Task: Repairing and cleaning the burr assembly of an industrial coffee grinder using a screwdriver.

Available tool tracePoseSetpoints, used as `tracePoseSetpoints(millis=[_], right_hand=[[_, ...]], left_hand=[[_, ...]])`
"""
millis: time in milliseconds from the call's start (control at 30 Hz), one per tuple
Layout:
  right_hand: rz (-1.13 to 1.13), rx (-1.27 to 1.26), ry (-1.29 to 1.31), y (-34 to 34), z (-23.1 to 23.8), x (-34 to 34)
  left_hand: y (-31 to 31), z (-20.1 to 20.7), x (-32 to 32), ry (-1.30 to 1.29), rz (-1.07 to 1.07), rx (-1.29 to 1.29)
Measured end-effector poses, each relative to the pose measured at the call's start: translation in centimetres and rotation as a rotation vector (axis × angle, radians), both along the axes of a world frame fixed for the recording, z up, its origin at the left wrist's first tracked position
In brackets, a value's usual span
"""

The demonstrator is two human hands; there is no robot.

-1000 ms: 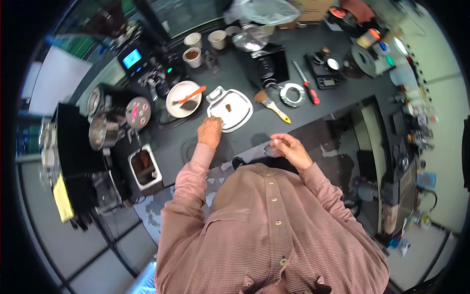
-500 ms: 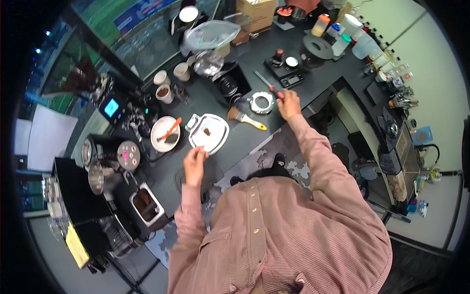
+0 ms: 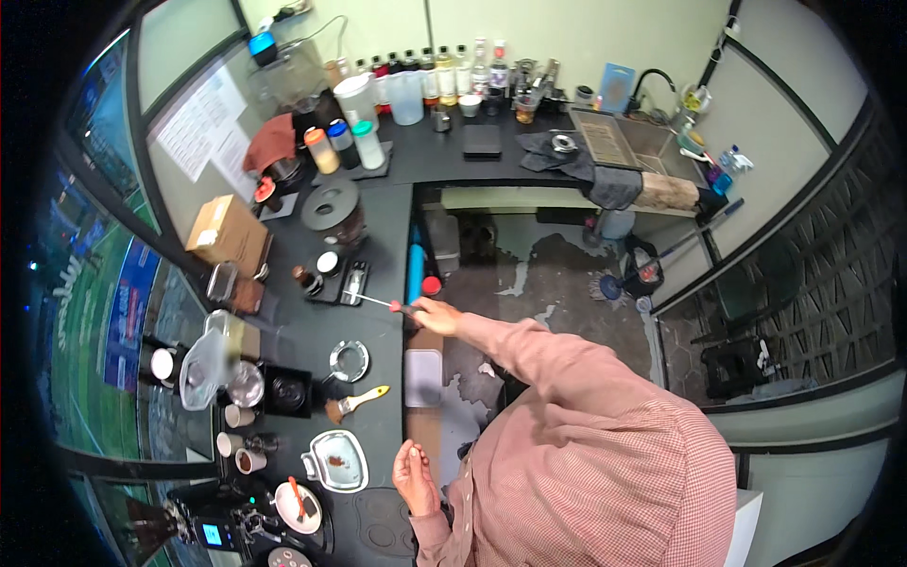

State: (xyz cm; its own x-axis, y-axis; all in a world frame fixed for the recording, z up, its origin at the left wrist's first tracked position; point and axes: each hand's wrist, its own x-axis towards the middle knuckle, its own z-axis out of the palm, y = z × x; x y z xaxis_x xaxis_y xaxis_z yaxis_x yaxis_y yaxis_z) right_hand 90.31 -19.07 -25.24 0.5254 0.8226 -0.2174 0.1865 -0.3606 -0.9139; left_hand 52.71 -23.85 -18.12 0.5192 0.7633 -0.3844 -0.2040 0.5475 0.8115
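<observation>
1. A person's right hand, at the centre of the frame, closes its fingers around the handle of a red-and-black screwdriver; the metal shaft points left.
2. The shaft's tip overlaps the edge of a black scale, left of centre; whether they touch cannot be told.
3. The left hand, at lower centre, is raised with fingers bent toward the thumb; whether it grips anything cannot be told.
4. Just left of that hand, a white-bottomed tray bears a small heap of brown grounds.
5. Between tray and scale, a yellow-handled brush and a silver ring lie on the black counter.
6. At lower left, an orange-handled brush rests in a white bowl, near a paper cup of brown grounds.
7. Bottles line the back counter at top centre.
</observation>
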Motion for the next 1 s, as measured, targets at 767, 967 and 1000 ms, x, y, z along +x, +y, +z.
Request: tracePoseSetpoints(millis=[767, 967, 1000], right_hand=[[-0.655, 0.252, 0.095, -47.8, 12.6, 18.8], [-0.789, 0.055, -0.057, -49.7, 12.8, 21.2], [-0.787, 0.045, -0.056, -49.6, 13.0, 22.2]], left_hand=[[-9.7, 7.8, 52.6, 0.092, -0.697, 0.552], [-10.8, 5.8, 62.3, -0.013, -0.877, 0.431], [-11.0, 5.8, 63.6, -0.012, -0.884, 0.426]])
